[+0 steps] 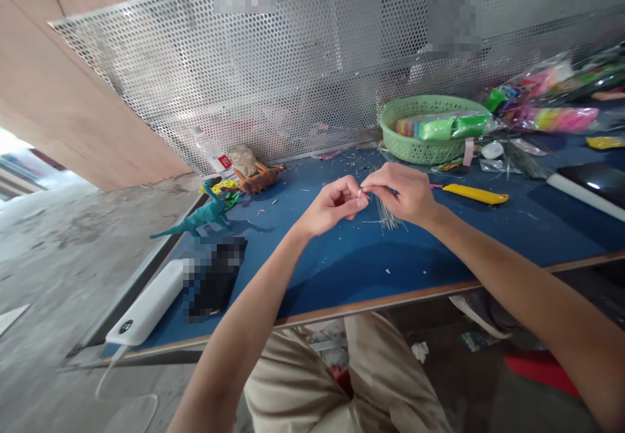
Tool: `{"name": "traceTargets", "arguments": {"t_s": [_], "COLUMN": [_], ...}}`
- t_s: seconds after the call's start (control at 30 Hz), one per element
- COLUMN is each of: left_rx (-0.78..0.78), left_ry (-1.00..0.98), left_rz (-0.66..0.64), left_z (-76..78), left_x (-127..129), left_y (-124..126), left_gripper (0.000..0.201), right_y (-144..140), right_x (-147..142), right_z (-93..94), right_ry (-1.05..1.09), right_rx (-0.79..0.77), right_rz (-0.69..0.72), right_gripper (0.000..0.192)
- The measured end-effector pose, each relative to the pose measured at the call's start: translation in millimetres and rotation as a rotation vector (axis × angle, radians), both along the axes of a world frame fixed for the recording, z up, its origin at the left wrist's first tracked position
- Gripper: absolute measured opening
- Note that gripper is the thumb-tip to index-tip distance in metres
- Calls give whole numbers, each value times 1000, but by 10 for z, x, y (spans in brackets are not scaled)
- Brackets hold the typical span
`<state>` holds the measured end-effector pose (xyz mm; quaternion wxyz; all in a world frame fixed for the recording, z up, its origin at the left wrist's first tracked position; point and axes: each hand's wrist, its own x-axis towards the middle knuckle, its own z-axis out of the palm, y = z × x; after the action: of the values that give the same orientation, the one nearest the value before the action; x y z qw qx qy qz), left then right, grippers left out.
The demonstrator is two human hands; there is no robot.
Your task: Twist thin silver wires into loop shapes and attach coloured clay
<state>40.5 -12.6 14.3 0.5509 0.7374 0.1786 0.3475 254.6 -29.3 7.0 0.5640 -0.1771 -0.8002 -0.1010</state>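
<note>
My left hand (pixel 336 205) and my right hand (pixel 401 189) meet above the middle of the blue table, fingertips pinched together. Between them is a small, pale, thin wire-like piece (pixel 360 193), apparently curved; its exact form is too small to make out. Both hands are closed at this piece. Under and beside my right hand lies a loose bundle of thin metal wires (pixel 389 217), partly covered by the hand. To the right of that hand rests a yellow utility knife (pixel 476 194).
A green basket (pixel 415 152) holding colourful packets stands by the perforated metal screen (pixel 312 62). Toy dinosaurs, including a teal one (pixel 208 211), and a bottle (pixel 209 150) are at the left. A white power bank (pixel 149 303) and dark phone (pixel 217 280) lie near the front-left edge.
</note>
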Motion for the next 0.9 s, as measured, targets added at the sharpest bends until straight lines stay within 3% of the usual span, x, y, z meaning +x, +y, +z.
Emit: {"name": "traceTargets", "arguments": {"t_s": [0.2, 0.37, 0.57, 0.7, 0.9], "left_rx": [-102, -122, -152, -41, 296], "left_ry": [-58, -121, -130, -63, 70], "left_rz": [-47, -20, 63, 154, 276], "left_z": [-9, -20, -68, -53, 71], "left_x": [-8, -4, 32, 22, 2], "left_y": [14, 17, 37, 46, -7], "left_gripper": [30, 25, 32, 35, 33], "right_y": [33, 27, 37, 40, 36], "right_x": [22, 12, 22, 17, -27], "right_z": [12, 28, 21, 3, -29], "right_ry": [4, -12, -1, -2, 44], "right_rx": [-35, -21, -24, -25, -83], "right_rz": [81, 118, 103, 57, -75], "right_gripper": [13, 14, 13, 11, 9]}}
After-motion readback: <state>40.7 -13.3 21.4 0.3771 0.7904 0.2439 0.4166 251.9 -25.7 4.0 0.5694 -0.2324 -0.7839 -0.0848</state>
